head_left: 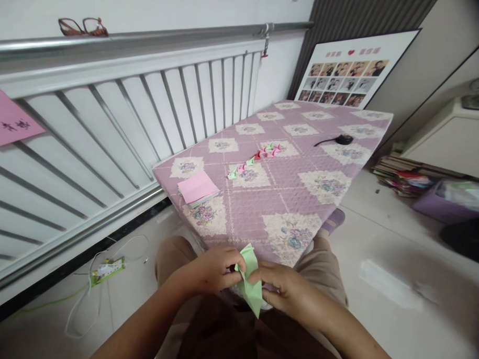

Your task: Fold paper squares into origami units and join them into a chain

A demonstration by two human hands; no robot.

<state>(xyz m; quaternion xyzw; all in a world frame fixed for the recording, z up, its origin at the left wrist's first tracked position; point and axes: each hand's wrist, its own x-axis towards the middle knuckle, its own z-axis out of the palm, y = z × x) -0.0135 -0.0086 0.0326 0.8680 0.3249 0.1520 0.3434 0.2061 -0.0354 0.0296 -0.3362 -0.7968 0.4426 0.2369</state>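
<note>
A folded sheet of light green paper [252, 291] is held between both hands just over the near edge of the table. My left hand [219, 268] pinches its upper left side between thumb and fingers. On the right side, my right hand [280, 284] grips the same paper, with the thumb on its face. The paper stands tilted, with a pointed lower end hanging down. A stack of square paper [199, 187], pink on top, lies at the table's left edge. Several small folded paper pieces [250, 162] in green, pink and red lie in a line at mid-table.
A flowered purple cloth covers the table [256, 207]. A black object with a thin handle or cord [343, 139] lies to the right. A white radiator [182, 103] runs along the left wall, with eyeglasses [84, 29] above. A power strip [108, 271] with cables lies on the floor.
</note>
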